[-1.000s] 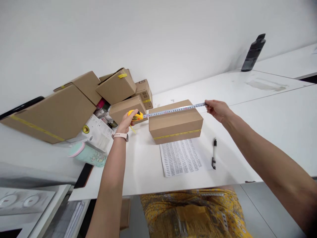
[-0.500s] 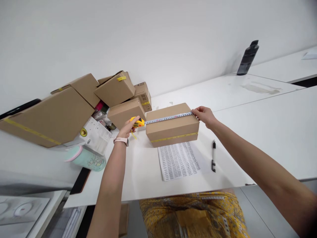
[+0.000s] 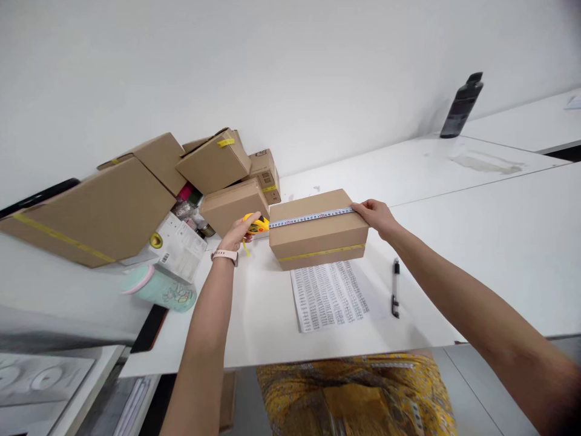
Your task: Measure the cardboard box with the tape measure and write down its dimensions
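A closed cardboard box (image 3: 318,236) with a yellow tape strip along its front stands on the white table. My left hand (image 3: 240,232) is closed around the yellow case of a tape measure (image 3: 258,223), just off the box's left end. The metal blade (image 3: 313,216) lies stretched across the box top from left to right. At the right edge of the box, my right hand (image 3: 376,217) pinches the blade's free end against the cardboard. Partly under the box's front is a printed sheet (image 3: 329,297), and a pen (image 3: 396,287) lies to its right.
Several cardboard boxes (image 3: 213,163) are piled at the back left against the wall. In front of them are a white package (image 3: 179,245) and a mint green tumbler (image 3: 161,287). A dark bottle (image 3: 462,106) stands at the far right, by the wall.
The tape measure case now sits up against the box's left edge, with the gap of blade there gone. The whole view has shifted slightly; the right hand still holds the blade end.
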The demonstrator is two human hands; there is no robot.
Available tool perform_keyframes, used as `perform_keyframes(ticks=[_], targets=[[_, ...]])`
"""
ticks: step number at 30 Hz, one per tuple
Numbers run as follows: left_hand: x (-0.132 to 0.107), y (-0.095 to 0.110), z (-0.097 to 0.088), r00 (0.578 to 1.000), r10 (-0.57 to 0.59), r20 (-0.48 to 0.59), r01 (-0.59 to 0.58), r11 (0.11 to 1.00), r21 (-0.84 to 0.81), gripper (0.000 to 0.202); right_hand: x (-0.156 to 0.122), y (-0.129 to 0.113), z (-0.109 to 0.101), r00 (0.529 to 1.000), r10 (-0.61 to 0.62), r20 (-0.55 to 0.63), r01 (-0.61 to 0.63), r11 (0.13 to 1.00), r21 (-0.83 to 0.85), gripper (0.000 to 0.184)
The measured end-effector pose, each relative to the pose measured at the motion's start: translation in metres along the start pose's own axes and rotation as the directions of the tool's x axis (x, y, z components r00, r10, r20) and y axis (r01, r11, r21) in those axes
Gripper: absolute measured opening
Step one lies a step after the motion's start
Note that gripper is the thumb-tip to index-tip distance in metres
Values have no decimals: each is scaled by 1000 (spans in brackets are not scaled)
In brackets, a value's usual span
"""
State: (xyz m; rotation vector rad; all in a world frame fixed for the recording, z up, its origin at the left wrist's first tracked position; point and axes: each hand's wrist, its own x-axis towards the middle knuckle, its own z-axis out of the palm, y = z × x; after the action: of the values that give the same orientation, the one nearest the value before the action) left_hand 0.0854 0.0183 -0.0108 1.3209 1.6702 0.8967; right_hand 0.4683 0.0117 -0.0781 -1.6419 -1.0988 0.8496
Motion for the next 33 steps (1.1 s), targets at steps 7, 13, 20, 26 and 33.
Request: perform_keyframes(ticks=[7,13,20,26,33], targets=[[-9,4,12,997,66,-48,-70,994,-81,57,-2,-3,-4,1000,11,-5,-12,999,-53,41],[-50,23,14,979,191,-74,-199,971,-131,55,3,-33,-17,1000,6,-18,-6,1000,16,35],[-159,-4,61,750,110,652,134,940,-313,53,10,-74,-13,990,-118,80,111,990,91,32],[-187,-19,146,735,118,668,437,671,-600,56,23,-68,32,944,-280,173,287,958,-16,37],[-156,59,155,730,-214,649,659,471,-586,37,38,-58,50,930,-331,159,367,859,-357,52]])
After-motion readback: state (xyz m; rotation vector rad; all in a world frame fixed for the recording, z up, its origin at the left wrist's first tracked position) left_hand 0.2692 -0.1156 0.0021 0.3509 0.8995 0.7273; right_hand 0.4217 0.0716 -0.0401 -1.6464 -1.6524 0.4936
